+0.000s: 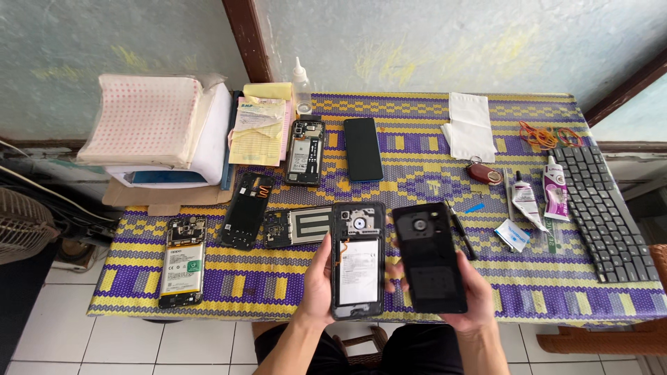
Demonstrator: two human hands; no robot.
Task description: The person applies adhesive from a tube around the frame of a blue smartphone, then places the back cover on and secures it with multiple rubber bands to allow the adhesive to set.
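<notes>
While my left hand grips the opened phone and my right hand the back cover, either could slip past the table edge.

You see a table under a purple-and-yellow woven cloth. Behind it stands a weathered pale wall. White floor tiles lie below.

Table, right side: 2 glue tubes lie side by side near the keyboard, a white tube with black cap and a white-and-pink tube. Small white-blue sachet just below them. Dark phone screen face up, centre back. White battery label on the opened phone held low centre; another white-green battery label at left edge.
</notes>
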